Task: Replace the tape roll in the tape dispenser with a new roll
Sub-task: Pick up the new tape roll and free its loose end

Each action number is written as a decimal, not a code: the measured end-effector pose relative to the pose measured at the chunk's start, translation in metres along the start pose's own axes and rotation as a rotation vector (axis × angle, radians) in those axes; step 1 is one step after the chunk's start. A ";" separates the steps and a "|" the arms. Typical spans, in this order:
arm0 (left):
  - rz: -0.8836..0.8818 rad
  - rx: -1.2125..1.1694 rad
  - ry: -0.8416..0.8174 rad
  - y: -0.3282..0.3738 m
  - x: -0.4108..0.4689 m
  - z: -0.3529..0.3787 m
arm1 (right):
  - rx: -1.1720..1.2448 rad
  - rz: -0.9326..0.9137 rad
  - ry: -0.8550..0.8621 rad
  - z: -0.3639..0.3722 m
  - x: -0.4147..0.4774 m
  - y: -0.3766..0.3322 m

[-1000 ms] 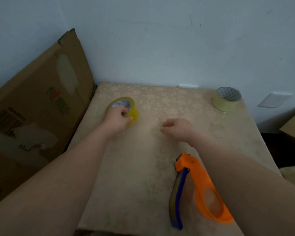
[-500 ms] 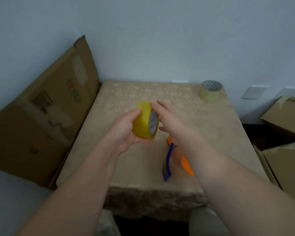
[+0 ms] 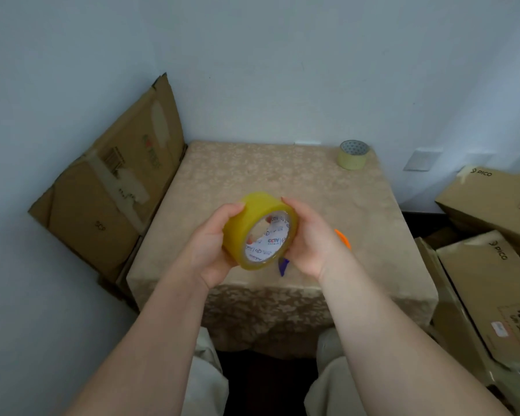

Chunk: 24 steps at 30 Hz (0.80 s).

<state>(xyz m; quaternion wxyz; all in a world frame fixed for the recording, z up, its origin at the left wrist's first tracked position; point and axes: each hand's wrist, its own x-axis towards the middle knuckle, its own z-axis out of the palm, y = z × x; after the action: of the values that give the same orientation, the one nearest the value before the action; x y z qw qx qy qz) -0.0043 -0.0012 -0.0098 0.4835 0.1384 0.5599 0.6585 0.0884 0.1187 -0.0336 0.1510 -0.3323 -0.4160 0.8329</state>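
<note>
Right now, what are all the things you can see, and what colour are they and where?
Yellow roll of clear packing tape: 1, yellow with a white printed core, held up over the table between both hands.
Pale yellow tape roll: 1, pale yellow, far right corner of the table.
Orange and blue tape dispenser: 1, mostly hidden behind the right hand, on the table.
Table with beige patterned cloth: 1, beige, centre, against the wall.
Flattened brown cardboard box: 1, brown, leaning on the left wall.
Brown cardboard boxes: at least 2, right of the table.
White wall plate: 1, on the right wall.
Left hand: 1, gripping the yellow roll.
Right hand: 1, gripping the yellow roll.
</note>
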 end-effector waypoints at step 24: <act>0.030 -0.165 0.128 -0.020 -0.040 -0.002 | 0.098 -0.112 -0.196 0.009 -0.060 0.005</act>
<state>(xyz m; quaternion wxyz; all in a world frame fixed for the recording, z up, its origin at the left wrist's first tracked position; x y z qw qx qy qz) 0.0240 -0.0359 -0.0131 0.4463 0.0640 0.5313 0.7172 0.1266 0.0785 -0.0083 0.1719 -0.2177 -0.4053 0.8711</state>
